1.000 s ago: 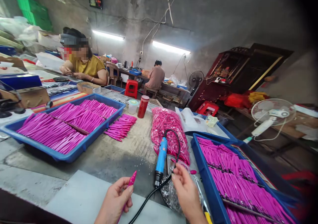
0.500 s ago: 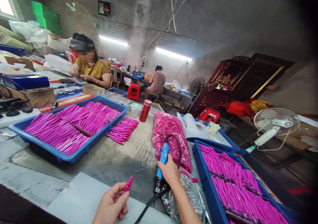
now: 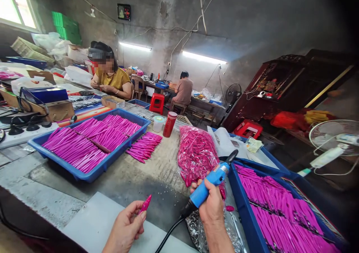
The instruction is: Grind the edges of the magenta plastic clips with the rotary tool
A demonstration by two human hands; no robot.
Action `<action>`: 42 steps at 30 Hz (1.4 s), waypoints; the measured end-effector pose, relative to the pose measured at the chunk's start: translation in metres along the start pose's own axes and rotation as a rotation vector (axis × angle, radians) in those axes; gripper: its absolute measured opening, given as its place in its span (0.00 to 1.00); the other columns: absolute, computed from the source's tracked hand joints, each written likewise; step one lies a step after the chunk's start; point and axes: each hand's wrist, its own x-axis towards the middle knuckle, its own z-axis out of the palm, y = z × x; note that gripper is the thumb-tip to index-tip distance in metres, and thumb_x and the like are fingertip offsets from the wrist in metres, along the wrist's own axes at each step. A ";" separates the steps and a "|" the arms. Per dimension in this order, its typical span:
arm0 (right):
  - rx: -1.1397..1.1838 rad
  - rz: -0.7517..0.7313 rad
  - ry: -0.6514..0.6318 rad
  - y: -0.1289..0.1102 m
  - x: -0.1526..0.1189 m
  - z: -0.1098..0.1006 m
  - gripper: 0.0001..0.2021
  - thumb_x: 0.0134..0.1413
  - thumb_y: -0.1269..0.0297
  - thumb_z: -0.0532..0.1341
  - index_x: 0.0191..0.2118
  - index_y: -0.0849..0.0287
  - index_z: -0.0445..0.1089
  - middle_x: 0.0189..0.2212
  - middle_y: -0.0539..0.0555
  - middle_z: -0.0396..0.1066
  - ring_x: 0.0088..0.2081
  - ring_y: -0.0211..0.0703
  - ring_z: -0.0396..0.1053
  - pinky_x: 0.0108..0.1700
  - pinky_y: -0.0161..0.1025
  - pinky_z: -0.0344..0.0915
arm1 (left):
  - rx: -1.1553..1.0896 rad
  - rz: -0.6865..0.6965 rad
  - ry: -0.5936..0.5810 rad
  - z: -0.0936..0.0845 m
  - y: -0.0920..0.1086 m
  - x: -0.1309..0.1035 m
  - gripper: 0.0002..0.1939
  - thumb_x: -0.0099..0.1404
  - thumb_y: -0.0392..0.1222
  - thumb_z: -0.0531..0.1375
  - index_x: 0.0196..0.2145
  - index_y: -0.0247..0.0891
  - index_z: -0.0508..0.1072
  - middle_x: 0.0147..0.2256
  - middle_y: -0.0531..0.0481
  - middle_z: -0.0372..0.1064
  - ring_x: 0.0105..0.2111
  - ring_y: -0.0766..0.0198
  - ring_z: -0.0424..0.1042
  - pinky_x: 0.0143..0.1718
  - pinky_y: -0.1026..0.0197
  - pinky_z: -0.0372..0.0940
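Note:
In my left hand [image 3: 127,223], a small glossy magenta pointed piece [image 3: 146,204] is pinched between thumb and fingers, tip up. My right hand [image 3: 211,202] is wrapped around a blue electric screwdriver [image 3: 206,189], held tilted above the table. One black end of it points to the upper right; a black cord [image 3: 171,232] trails from its lower left end. Behind the tool stands a clear bag of magenta pieces [image 3: 196,148]. Under my right forearm lies a clear plastic bag [image 3: 202,230] with small shiny parts, partly hidden. A white board [image 3: 98,219] lies beneath my left hand.
A blue tray [image 3: 89,176] of long magenta pieces stands left, another blue tray [image 3: 246,215] right. Between them are a row of magenta pieces [image 3: 144,146], tiny scattered rings [image 3: 168,180], a red bottle [image 3: 169,124] and a lidded cup [image 3: 158,124]. Two people sit farther back.
My right hand has turned the electric screwdriver from nearly upright to a slant and moved it right. My left hand keeps the magenta piece. The whole view has shifted slightly.

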 end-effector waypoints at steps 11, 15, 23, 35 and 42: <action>0.352 0.027 -0.003 -0.006 0.012 -0.001 0.16 0.35 0.60 0.61 0.36 0.55 0.60 0.22 0.43 0.61 0.21 0.33 0.60 0.27 0.35 0.61 | 0.593 0.436 0.067 0.000 0.003 0.015 0.16 0.58 0.53 0.53 0.33 0.42 0.74 0.28 0.49 0.70 0.28 0.62 0.68 0.30 0.64 0.63; 0.423 0.135 0.006 0.003 0.020 -0.009 0.14 0.36 0.60 0.60 0.32 0.57 0.60 0.21 0.44 0.59 0.21 0.32 0.58 0.26 0.34 0.60 | 0.890 0.618 -0.018 0.008 -0.005 0.029 0.15 0.64 0.44 0.47 0.37 0.42 0.72 0.32 0.47 0.69 0.31 0.63 0.68 0.33 0.64 0.64; 0.400 0.164 -0.019 0.011 0.022 -0.017 0.14 0.35 0.60 0.61 0.33 0.56 0.61 0.21 0.45 0.59 0.21 0.33 0.58 0.25 0.34 0.58 | 1.346 0.605 -0.130 0.014 -0.008 0.043 0.09 0.62 0.36 0.52 0.34 0.43 0.71 0.34 0.50 0.70 0.36 0.59 0.67 0.35 0.59 0.59; 0.389 0.160 -0.075 0.013 0.022 -0.018 0.15 0.32 0.59 0.62 0.32 0.56 0.62 0.20 0.45 0.59 0.20 0.34 0.57 0.24 0.35 0.58 | 1.310 0.626 -0.170 0.007 -0.004 0.043 0.09 0.64 0.41 0.51 0.32 0.42 0.71 0.31 0.51 0.69 0.32 0.62 0.65 0.32 0.62 0.59; 0.427 0.198 -0.067 0.013 0.023 -0.018 0.14 0.31 0.61 0.63 0.31 0.55 0.64 0.20 0.45 0.60 0.20 0.34 0.57 0.24 0.35 0.58 | 1.341 0.606 -0.202 0.011 0.000 0.043 0.11 0.66 0.43 0.50 0.33 0.42 0.72 0.31 0.51 0.68 0.33 0.63 0.65 0.33 0.63 0.59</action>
